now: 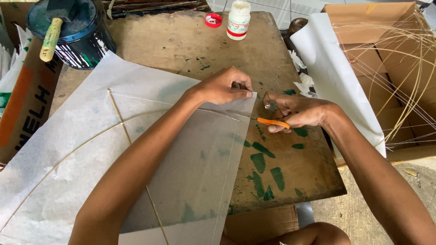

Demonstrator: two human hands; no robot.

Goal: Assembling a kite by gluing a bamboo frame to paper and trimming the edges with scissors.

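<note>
Worktable (190, 41), wooden, green paint smears. Thin translucent paper sheet (91, 136) over a slender stick frame (119, 119). Left hand (225, 86) pinches the sheet's edge; right hand (297, 113) grips orange-handled scissors (271, 122) at that edge. Glue bottle (238, 18), red cap (213, 20), paint can (72, 31) at rear.

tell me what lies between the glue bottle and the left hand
In the head view, only bare wooden tabletop with small green paint flecks lies between the glue bottle and the left hand.
</note>
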